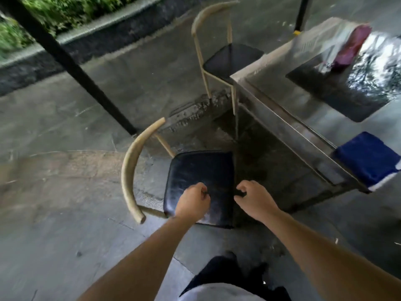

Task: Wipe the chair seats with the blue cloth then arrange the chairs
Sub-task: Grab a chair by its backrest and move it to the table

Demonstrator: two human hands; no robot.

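Steel table (282, 118) fills the right side, the blue cloth (366, 158) draped over its near edge, well right of both hands. The near chair (199, 170) faces the table, black seat below the hands. The right hand (253, 197) is nearer the cloth; it and the left hand (193, 200) are loosely curled, holding nothing visible.

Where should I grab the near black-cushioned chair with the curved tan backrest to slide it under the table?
Probably by the seat's front edge, where the left hand and right hand are: the near chair faces the steel table, its backrest curving away on the left.
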